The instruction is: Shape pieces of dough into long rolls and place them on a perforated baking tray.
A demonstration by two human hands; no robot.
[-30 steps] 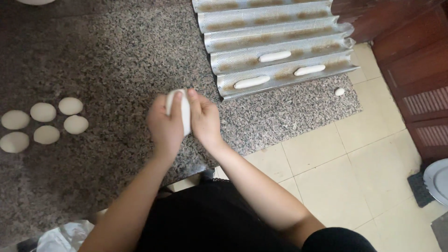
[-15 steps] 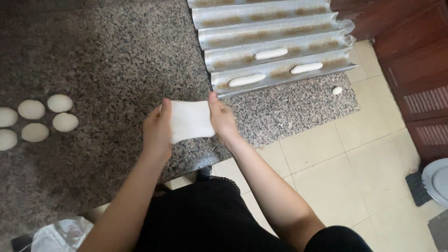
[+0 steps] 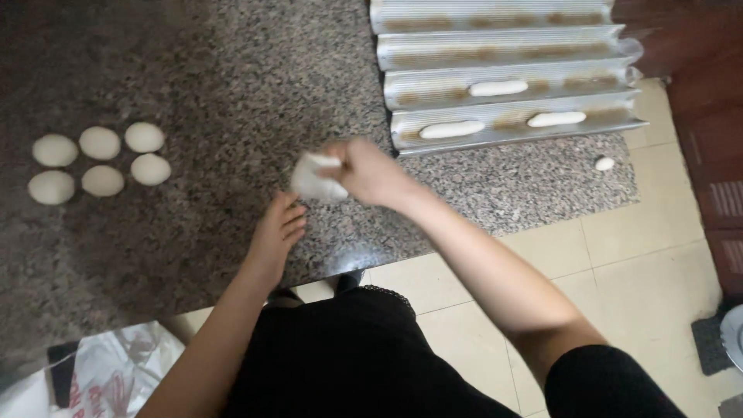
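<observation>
My right hand [image 3: 370, 171] grips a flattened, folded piece of white dough [image 3: 316, 179] just above the speckled granite counter [image 3: 232, 85]. My left hand [image 3: 277, 234] rests flat on the counter just below the dough, fingers apart and holding nothing. Several round dough balls [image 3: 99, 159] lie in two rows at the counter's left side. A corrugated metal baking tray [image 3: 503, 70] sits at the top right, with three shaped dough sticks [image 3: 451, 128] lying in its nearer channels.
A small scrap of dough [image 3: 604, 163] lies on the counter below the tray's right end. Beige floor tiles [image 3: 619, 255] show past the counter's edge. A white plastic bag [image 3: 116, 364] sits at the lower left. Dark wooden cabinet doors [image 3: 704, 116] stand at the right.
The dough sheet, stretched between both hands half a second ago, is now bunched in my right hand alone. My left hand has let go and dropped flat onto the counter.
</observation>
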